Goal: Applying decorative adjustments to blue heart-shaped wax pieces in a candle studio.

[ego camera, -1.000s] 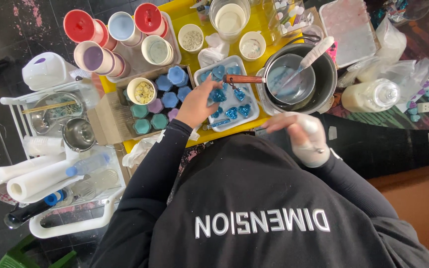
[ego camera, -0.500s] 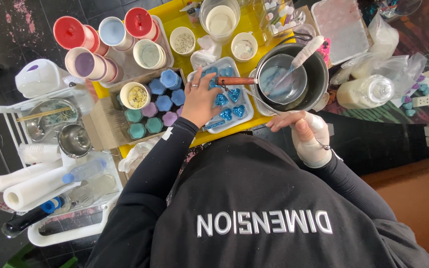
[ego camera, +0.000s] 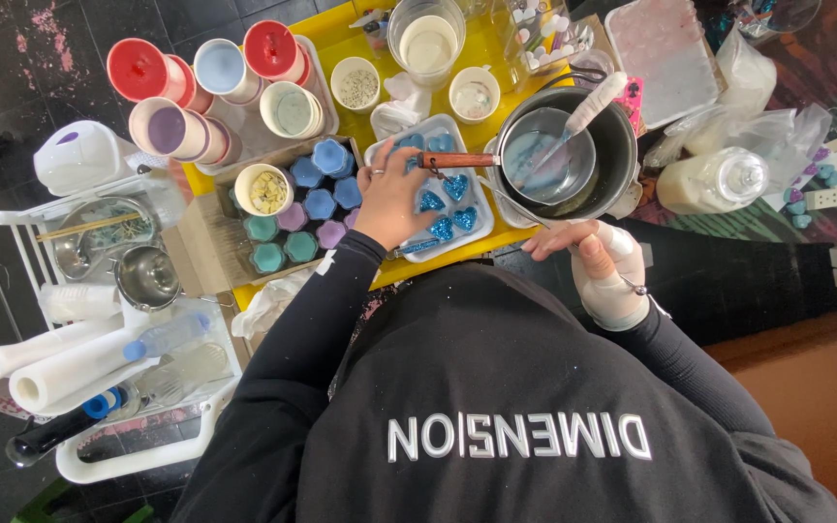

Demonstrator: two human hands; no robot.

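My left hand [ego camera: 391, 197] lies with fingers spread on a white tray [ego camera: 469, 242] of blue glittery heart shapes [ego camera: 455, 185], just below the wooden handle [ego camera: 457, 161] of a small pan. That pan sits inside a big dark pot [ego camera: 616, 155] and holds blue liquid and a white spatula [ego camera: 588, 108]. My right hand [ego camera: 598, 271], wrapped in white, is curled at the pot's near rim. It seems to pinch a thin metal stick [ego camera: 501, 254] that points left.
Red, blue and purple lidded tubs [ego camera: 171, 126] and blue, purple and teal hexagon shapes [ego camera: 317, 208] stand on the yellow table [ego camera: 341, 44]. Cups of white liquid [ego camera: 425, 44] sit behind. A white cart [ego camera: 108, 465] with rolls, bottles and metal bowls stands left.
The view has shifted a little. My left hand stays on the heart tray; my right hand has drawn slightly closer to the pot.
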